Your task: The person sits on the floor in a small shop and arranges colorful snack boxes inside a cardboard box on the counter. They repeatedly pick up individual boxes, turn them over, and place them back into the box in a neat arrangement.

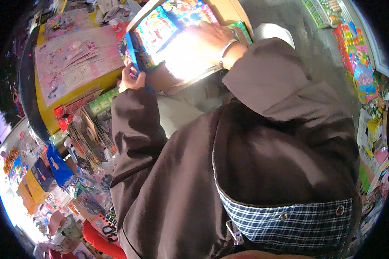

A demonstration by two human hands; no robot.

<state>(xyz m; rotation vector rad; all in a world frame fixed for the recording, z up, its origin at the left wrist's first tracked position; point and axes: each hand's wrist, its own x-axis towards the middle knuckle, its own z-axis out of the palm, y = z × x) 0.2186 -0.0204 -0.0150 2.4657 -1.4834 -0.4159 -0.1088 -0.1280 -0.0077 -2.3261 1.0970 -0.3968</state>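
Note:
In front of me is a cardboard box (226, 10) with several bright, glossy printed packets (157, 27) inside. My left hand (132, 80) is at the box's left side, its thumb and fingers around the lower end of a thin, blue-edged colourful package (131, 51) that stands on edge. Reaching in from the right, my right hand (205, 43) lies over the packets, with a light band on its wrist. Strong glare washes out its fingers, so I cannot tell whether it grips one. A green packet (241, 31) sits beside that hand.
Pink printed sheets (81, 55) cover a yellow-sided stand (48, 113) on the left. Below it are crowded small goods and a blue package (58, 166). Grey floor (324, 58) runs along the right, bordered by colourful packets (359, 61). A white rounded object (274, 32) is beside the box.

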